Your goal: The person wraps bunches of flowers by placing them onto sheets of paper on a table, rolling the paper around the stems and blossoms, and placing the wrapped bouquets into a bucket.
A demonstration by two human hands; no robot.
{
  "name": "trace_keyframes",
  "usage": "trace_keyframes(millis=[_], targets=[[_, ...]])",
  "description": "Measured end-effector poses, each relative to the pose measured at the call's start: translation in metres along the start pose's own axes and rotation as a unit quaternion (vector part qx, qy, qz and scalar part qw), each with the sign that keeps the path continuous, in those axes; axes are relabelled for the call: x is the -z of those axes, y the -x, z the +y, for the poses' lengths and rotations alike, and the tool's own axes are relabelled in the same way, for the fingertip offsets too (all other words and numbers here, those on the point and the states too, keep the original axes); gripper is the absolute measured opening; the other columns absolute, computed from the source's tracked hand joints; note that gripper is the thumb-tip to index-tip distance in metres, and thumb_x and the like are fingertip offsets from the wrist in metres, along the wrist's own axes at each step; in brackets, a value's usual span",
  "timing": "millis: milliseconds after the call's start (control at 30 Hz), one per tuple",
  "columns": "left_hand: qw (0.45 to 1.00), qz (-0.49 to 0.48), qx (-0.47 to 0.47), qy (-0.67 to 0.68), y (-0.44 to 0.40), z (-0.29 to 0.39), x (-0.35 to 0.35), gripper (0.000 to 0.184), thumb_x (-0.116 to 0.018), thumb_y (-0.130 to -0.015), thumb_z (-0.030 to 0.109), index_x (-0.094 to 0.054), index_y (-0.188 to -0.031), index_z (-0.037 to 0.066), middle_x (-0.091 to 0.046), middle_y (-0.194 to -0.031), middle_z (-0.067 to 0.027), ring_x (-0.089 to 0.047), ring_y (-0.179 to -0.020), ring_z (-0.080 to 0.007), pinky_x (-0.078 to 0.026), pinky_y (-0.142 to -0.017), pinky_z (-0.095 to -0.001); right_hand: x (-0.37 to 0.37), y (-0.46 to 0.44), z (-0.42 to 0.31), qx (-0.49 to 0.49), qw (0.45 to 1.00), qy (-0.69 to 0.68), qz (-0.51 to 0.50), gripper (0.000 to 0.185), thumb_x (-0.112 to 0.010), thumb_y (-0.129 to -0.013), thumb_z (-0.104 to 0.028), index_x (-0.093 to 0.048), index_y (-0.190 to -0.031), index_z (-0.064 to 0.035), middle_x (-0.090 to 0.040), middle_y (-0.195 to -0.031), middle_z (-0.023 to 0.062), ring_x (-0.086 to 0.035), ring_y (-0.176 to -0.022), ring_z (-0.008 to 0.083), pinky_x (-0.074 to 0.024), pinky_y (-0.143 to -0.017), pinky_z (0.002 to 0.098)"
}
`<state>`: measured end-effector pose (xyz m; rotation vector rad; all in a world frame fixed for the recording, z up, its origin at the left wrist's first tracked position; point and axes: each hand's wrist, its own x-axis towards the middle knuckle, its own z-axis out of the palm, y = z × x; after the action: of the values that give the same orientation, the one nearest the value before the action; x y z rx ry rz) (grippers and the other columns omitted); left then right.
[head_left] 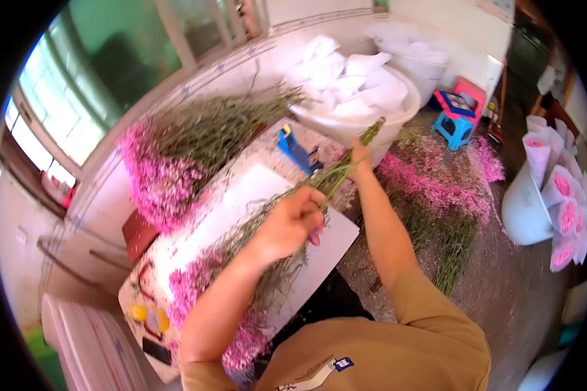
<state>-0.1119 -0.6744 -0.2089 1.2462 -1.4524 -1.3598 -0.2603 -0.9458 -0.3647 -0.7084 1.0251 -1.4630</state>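
Note:
A bunch of pink flowers with long green stems [336, 177] lies slantwise over a white paper sheet [257, 182] on the table. My right hand [361, 161] is closed around the stems near their cut ends, which stick out past my fingers. My left hand [296, 219] is over the middle of the bunch with its fingers curled in; what they hold, if anything, is hidden. The pink blooms [244, 342] show on both sides of my left forearm. Beyond the sheet stands a blue tape dispenser [297, 151].
A large flower pile [166, 163] lies at the table's far side. Yellow tape rolls [151, 318] and a dark phone-like slab [156, 350] sit at the near-left corner. A white tub of wrapping [398, 117], floor flowers [437, 189], a small stool [453, 129] and a bucket of wrapped bouquets [525, 212] stand around.

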Motion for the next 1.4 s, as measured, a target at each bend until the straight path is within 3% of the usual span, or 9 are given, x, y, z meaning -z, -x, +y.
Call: trace_keyframes(millis=[67, 133, 267, 433, 667, 967, 1033, 1133, 1400], targets=[[0.996, 0.064, -0.066, -0.001, 0.037, 0.019, 0.029, 0.021, -0.054, -0.098, -0.004, -0.057, -0.118, 0.002, -0.065, -0.080, -0.0078, -0.068, -0.076, -0.0194, -0.056, -0.072, -0.0336, 0.032, -0.054, 0.065, 0.208, 0.929, 0.286, 0.109, 0.067, -0.068, -0.094, -0.041, -0.057, -0.131, 0.0133, -0.064, -0.125, 0.0353, -0.058, -0.122, 0.0493, -0.0426, -0.107, 0.0481], [0.975, 0.193, -0.101, 0.029, 0.084, 0.052, 0.055, 0.028, -0.055, -0.093, -0.002, -0.058, -0.121, 0.000, -0.065, -0.078, -0.0085, -0.069, -0.071, -0.0212, -0.055, -0.070, -0.0344, 0.039, 0.033, -0.007, 0.108, 0.881, 0.461, -0.018, 0.084, -0.071, -0.090, -0.047, -0.044, -0.144, 0.0122, -0.052, -0.140, 0.0359, -0.050, -0.131, 0.0481, -0.0400, -0.109, 0.0512], [0.904, 0.340, -0.258, 0.036, 0.186, 0.067, 0.113, 0.031, -0.063, -0.098, 0.012, -0.059, -0.127, 0.003, -0.054, -0.078, -0.0029, -0.049, -0.063, -0.0163, -0.043, -0.058, -0.0304, 0.027, 0.143, 0.033, 0.472, 0.774, 0.402, -0.131, 0.076, -0.073, -0.090, -0.033, -0.042, -0.148, 0.0050, -0.050, -0.140, 0.0279, -0.045, -0.130, 0.0467, -0.0355, -0.108, 0.0554], [0.847, 0.355, -0.383, 0.098, 0.331, 0.087, 0.140, 0.034, -0.058, -0.090, -0.002, -0.053, -0.124, -0.006, -0.045, -0.090, -0.0055, -0.040, -0.071, -0.0158, -0.036, -0.070, -0.0305, 0.014, 0.218, 0.007, 0.421, 0.678, 0.541, -0.264, 0.062, -0.076, -0.087, -0.032, -0.058, -0.141, -0.0071, -0.053, -0.127, 0.0209, -0.050, -0.118, 0.0381, -0.0349, -0.103, 0.0512], [0.764, 0.337, -0.532, 0.140, 0.487, 0.095, 0.146, 0.008, -0.051, -0.095, -0.003, -0.048, -0.102, -0.004, -0.041, -0.083, -0.0040, -0.042, -0.069, -0.0149, -0.031, -0.072, -0.0327, -0.053, 0.290, 0.004, 0.437, 0.448, 0.424, -0.655, 0.119, -0.094, -0.065, -0.036, -0.027, -0.162, -0.0172, -0.027, -0.164, 0.0213, -0.027, -0.151, 0.0421, -0.0251, -0.119, 0.0607], [0.609, 0.649, -0.428, -0.154, 0.761, 0.128, 0.188, 0.010, -0.058, -0.101, 0.009, -0.058, -0.101, -0.001, -0.058, -0.093, -0.0108, -0.055, -0.086, -0.0201, -0.047, -0.091, -0.0380, -0.067, 0.276, 0.089, 0.438, 0.449, 0.480, -0.613, 0.106, -0.090, -0.069, -0.028, -0.035, -0.159, -0.0208, -0.032, -0.161, 0.0181, -0.029, -0.149, 0.0400, -0.0270, -0.117, 0.0602], [0.561, 0.684, -0.426, -0.190, 0.759, 0.148, 0.202, 0.014, -0.060, -0.101, 0.012, -0.060, -0.105, -0.001, -0.063, -0.097, -0.0121, -0.058, -0.088, -0.0215, -0.049, -0.092, -0.0379, -0.065, 0.274, 0.091, 0.436, 0.444, 0.480, -0.618, 0.107, -0.091, -0.067, -0.029, -0.036, -0.159, -0.0207, -0.033, -0.160, 0.0184, -0.030, -0.149, 0.0398, -0.0264, -0.117, 0.0601], [0.322, 0.701, -0.207, -0.602, 0.714, 0.193, 0.268, 0.020, -0.065, -0.098, 0.014, -0.070, -0.117, 0.011, -0.074, -0.102, -0.0058, -0.070, -0.092, -0.0196, -0.055, -0.082, -0.0327, -0.062, 0.276, 0.092, 0.436, 0.462, 0.469, -0.613, 0.107, -0.091, -0.065, -0.029, -0.038, -0.158, -0.0221, -0.034, -0.159, 0.0191, -0.030, -0.149, 0.0401, -0.0265, -0.117, 0.0614], [0.471, 0.523, -0.445, -0.553, 0.156, 0.247, 0.304, 0.022, -0.060, -0.099, 0.007, -0.069, -0.118, 0.004, -0.071, -0.101, -0.0069, -0.069, -0.084, -0.0193, -0.055, -0.073, -0.0283, -0.061, 0.274, 0.090, 0.420, 0.490, 0.456, -0.612, 0.102, -0.088, -0.067, -0.027, -0.041, -0.157, -0.0266, -0.037, -0.159, 0.0180, -0.033, -0.148, 0.0383, -0.0260, -0.118, 0.0613]])
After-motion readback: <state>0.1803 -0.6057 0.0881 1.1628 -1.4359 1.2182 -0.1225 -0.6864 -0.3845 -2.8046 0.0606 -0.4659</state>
